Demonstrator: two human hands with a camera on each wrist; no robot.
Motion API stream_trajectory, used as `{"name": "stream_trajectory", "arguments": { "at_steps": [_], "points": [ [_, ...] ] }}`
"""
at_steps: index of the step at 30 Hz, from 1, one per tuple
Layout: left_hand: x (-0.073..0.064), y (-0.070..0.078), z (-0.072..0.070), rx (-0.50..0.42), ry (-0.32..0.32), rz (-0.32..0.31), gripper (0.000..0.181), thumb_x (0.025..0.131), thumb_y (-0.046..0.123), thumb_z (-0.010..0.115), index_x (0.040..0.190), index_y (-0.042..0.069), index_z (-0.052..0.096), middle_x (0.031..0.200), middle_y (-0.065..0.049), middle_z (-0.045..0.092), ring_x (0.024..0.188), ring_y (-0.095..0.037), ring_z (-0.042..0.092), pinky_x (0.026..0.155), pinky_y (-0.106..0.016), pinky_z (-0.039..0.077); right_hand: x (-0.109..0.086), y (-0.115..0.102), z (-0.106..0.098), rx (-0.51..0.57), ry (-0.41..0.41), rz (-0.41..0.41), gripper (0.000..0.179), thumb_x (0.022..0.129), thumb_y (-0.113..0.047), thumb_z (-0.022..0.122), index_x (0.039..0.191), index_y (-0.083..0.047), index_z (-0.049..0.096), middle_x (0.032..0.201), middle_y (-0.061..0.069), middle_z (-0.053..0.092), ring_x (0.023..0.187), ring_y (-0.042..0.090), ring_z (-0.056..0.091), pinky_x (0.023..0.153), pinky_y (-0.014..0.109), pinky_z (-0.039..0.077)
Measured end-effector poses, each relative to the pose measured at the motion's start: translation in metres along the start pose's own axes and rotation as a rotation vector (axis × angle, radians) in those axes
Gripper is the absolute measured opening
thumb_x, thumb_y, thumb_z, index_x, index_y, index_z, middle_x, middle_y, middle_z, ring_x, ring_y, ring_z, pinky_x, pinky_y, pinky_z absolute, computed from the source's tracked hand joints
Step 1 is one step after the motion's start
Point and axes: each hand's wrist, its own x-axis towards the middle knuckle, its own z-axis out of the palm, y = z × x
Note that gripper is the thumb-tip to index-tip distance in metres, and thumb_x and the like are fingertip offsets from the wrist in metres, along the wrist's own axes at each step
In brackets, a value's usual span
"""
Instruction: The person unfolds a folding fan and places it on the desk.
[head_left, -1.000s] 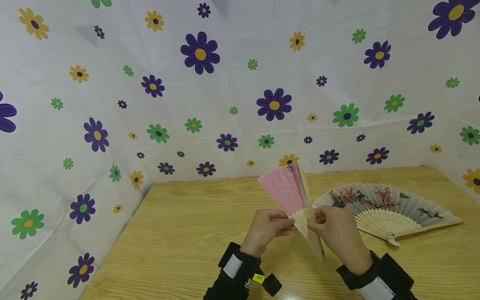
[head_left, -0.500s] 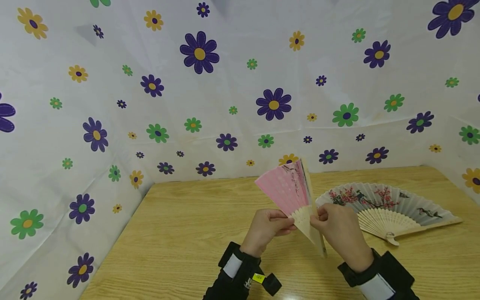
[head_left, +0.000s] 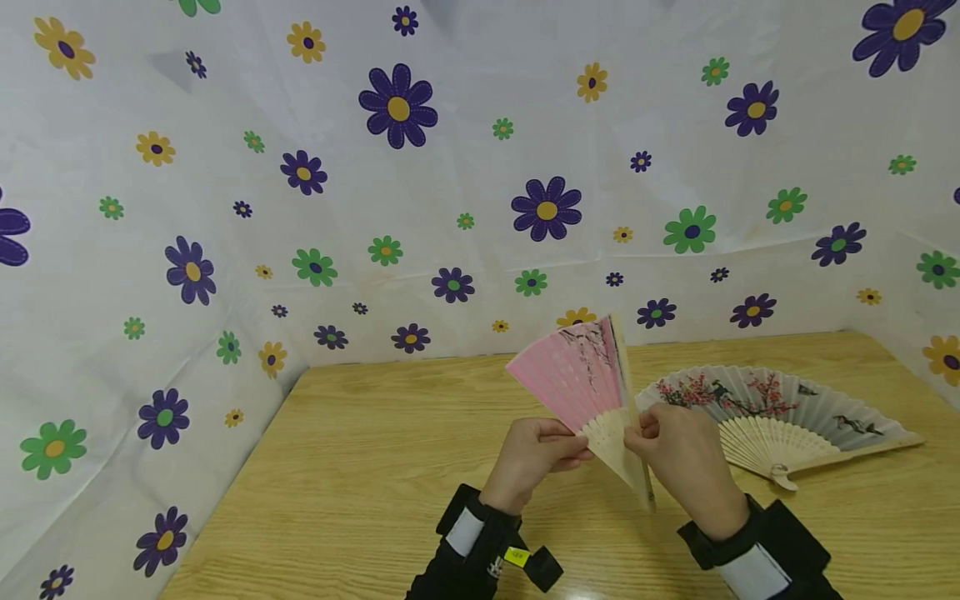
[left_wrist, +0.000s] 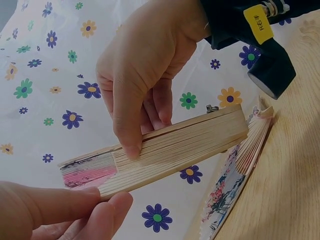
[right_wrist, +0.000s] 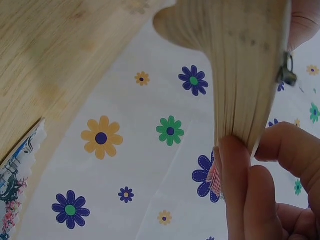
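Note:
A pink folding fan [head_left: 566, 367] with pale wooden ribs and a dark branch print is held upright above the table, spread to a narrow wedge. At its left edge my left hand [head_left: 528, 458] pinches the ribs between thumb and fingers. My right hand [head_left: 678, 442] pinches the outer rib on the other side, where several ribs remain stacked together. The left wrist view catches the stacked rib edges [left_wrist: 185, 142] side-on, a metal pivot pin [left_wrist: 212, 108] near their end. In the right wrist view, fingers [right_wrist: 235, 175] press against the bundle just past its curved foot.
A second folding fan [head_left: 780, 437], white with red blossoms and birds, lies spread on the wooden table [head_left: 375, 467] to the right, close behind my right hand. A white flower-print cloth [head_left: 450, 167] hangs around the back and sides of the table.
The pink fan has spread wider, showing more of its branch print. My right hand has shifted slightly to the right with the outer rib; my left hand has stayed in place.

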Motion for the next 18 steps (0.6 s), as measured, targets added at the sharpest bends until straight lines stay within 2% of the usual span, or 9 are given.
{"name": "stream_trajectory", "arguments": {
  "at_steps": [8,12,18],
  "points": [
    [-0.0003,0.0011,-0.0008,-0.008,0.003,-0.002,0.019,0.088,0.003,0.064,0.099,-0.011,0.068,0.091,-0.022,0.072,0.074,-0.01,0.07,0.072,-0.024,0.059,0.0018,0.0011,-0.0013,0.012,0.006,0.022,0.012,0.075,-0.007,0.071,0.074,0.005,0.07,0.065,0.012,0.068,0.055,0.018,0.061,0.049,0.029,0.048],
    [0.0,0.0014,-0.0015,-0.007,0.012,-0.001,0.019,0.088,0.004,0.065,0.097,-0.012,0.068,0.089,-0.022,0.072,0.074,-0.011,0.07,0.07,-0.022,0.059,0.002,0.0017,-0.0022,0.017,0.004,0.027,0.013,0.076,-0.008,0.07,0.074,0.004,0.07,0.065,0.011,0.068,0.054,0.016,0.059,0.048,0.027,0.046],
    [0.0001,0.0021,-0.0044,0.001,0.012,0.031,0.02,0.089,0.003,0.063,0.099,-0.013,0.067,0.091,-0.023,0.072,0.075,-0.01,0.071,0.071,-0.023,0.059,0.0025,0.0044,-0.0039,0.029,0.005,0.046,0.013,0.077,-0.01,0.069,0.074,0.003,0.069,0.065,0.01,0.067,0.052,0.013,0.055,0.046,0.024,0.043]
  ]
}}
